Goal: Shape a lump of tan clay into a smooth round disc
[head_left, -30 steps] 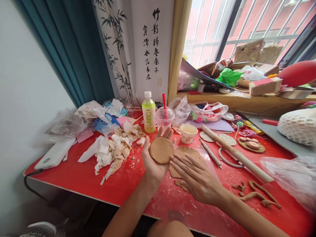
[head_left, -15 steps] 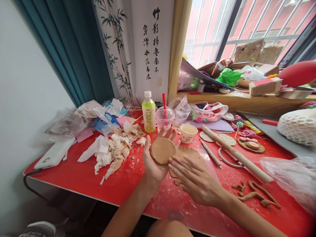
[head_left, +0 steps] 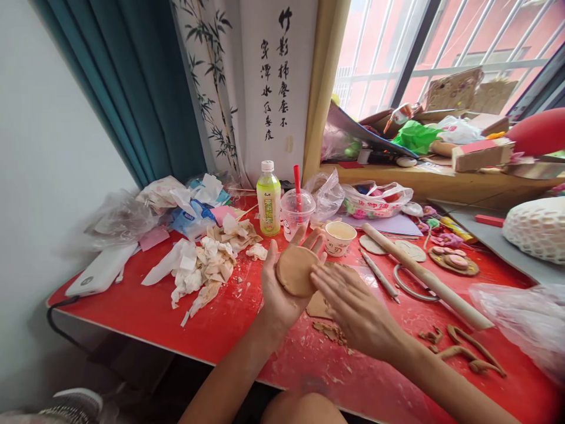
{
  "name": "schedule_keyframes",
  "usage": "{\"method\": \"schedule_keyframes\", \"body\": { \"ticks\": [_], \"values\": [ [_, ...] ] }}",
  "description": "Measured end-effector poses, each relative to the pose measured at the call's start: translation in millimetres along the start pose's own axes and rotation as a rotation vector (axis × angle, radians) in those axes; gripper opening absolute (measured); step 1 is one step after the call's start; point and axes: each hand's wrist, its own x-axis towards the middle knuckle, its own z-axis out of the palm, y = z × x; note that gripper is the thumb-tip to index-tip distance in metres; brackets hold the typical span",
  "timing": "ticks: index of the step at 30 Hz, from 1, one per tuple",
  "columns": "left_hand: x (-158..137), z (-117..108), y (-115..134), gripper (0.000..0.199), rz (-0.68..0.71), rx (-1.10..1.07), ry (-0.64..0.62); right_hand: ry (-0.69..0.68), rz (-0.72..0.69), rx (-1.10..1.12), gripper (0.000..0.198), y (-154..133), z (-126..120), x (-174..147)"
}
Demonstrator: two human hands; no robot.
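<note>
A round, flat clay disc (head_left: 296, 271) rests on the upturned palm of my left hand (head_left: 279, 297), whose thumb and fingers spread out around it. My right hand (head_left: 364, 315) is stretched out with fingers flat, its fingertips at the disc's right edge. Beneath that hand, a rolled clay slab (head_left: 318, 305) lies on the red table, partly hidden. Clay crumbs (head_left: 329, 331) are scattered just in front of the slab.
A paper cup (head_left: 339, 238), a lidded plastic cup (head_left: 296, 212) and a drink bottle (head_left: 268, 200) stand behind my hands. To the right lie a rolling pin (head_left: 428, 275), a pointed tool (head_left: 379, 277), a metal ring (head_left: 412, 288) and clay coils (head_left: 468, 350). Crumpled tissues (head_left: 205, 265) lie left.
The view has shifted slightly. My right hand has moved a little against the disc's edge and uncovers more of the clay crumbs. The disc stays on my left palm.
</note>
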Motion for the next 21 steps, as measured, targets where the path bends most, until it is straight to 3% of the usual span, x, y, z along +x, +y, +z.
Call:
{"method": "schedule_keyframes", "body": {
  "ticks": [2,7,12,18,21],
  "values": [
    [0,1,0,0.055,-0.023,0.002,-0.001,0.009,0.064,-0.006,0.061,0,0,1],
    [0,0,-1,0.057,-0.013,0.012,0.02,-0.071,-0.057,0.05,0.06,-8,1,4],
    [0,-1,-2,0.054,-0.084,0.009,-0.023,0.007,0.141,-0.071,0.063,-9,4,5],
    [1,-3,-2,0.056,-0.057,0.031,-0.011,-0.083,-0.031,0.035,0.061,-14,4,6],
    [0,-3,-4,0.054,-0.079,0.01,-0.045,-0.044,0.098,-0.044,0.06,-6,5,7]
  ]
}}
